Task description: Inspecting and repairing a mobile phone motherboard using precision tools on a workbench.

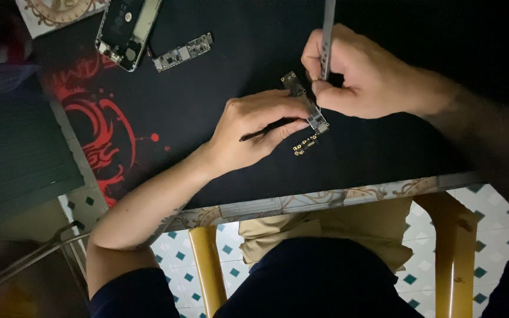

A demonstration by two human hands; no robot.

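— Looking down at the worktop (384, 147), what does each hand have?

— Left hand (254, 132) lies on the black mat (207, 106), fingers curled, pinning a narrow circuit board (307, 106) with thumb and forefinger. A thin dark tool (253, 135) sticks out from under its palm; what it is, I cannot tell.

— And the other?

— Right hand (354, 73) is closed around a slim metal tool (327, 35), held nearly upright, its lower end down at the board just beside the left fingertips. The two hands almost touch there.

— Anything loose by the board?

— A small flex piece with gold contacts (305, 144) lies on the mat just below the board's near end.

— Further off?

— Well apart, toward the far left corner, an opened phone body (126, 29) rests on the mat, with a second long board (182, 52) just beside it. Red dragon artwork (98, 126) covers the mat's left part. Patterned tile edging (325, 197) runs along the worktop's near side, and a yellow stool (207, 265) stands under it.
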